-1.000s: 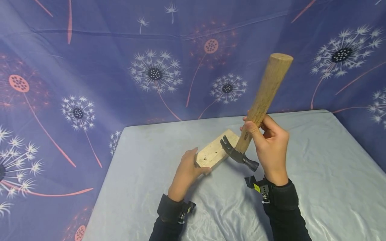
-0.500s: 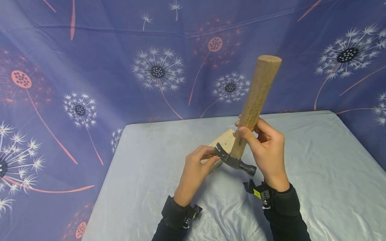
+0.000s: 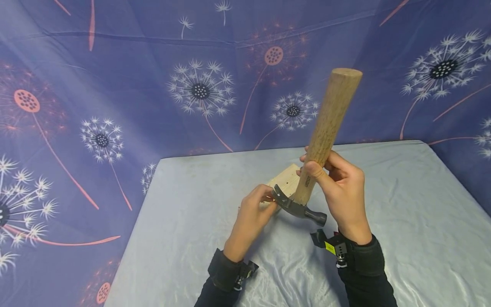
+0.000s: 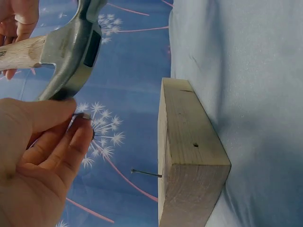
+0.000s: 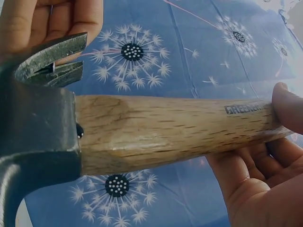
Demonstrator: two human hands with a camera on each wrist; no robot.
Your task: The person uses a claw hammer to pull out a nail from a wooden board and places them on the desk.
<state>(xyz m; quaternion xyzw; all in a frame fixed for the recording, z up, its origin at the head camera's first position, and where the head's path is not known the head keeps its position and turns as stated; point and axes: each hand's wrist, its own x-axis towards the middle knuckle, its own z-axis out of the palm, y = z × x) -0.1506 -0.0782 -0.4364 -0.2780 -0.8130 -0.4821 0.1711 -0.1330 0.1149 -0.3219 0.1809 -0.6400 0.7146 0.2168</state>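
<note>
A claw hammer (image 3: 330,128) with a dark metal head and wooden handle is held head down in the right hand (image 3: 341,187). The right thumb and fingers pinch the handle just above the head, also shown by the right hand (image 5: 265,175) in the right wrist view. At the claw (image 5: 57,61), the curled left hand (image 3: 251,217) has its thumb and index finger closed at the tips. Beyond the head lies a pale wooden block (image 3: 287,181), partly hidden by the left hand and hammer. The left wrist view shows a nail (image 4: 147,173) sticking out of that block.
A light satin cloth (image 3: 192,204) covers the table, wrinkled towards the front. Behind it hangs a purple-blue backdrop (image 3: 134,76) with dandelion prints. Black straps with small cameras are worn on both wrists.
The left hand has let go of the block's near end and moved up and right to the hammer's claw. The hammer has shifted slightly left and down, with little movement in the last half second.
</note>
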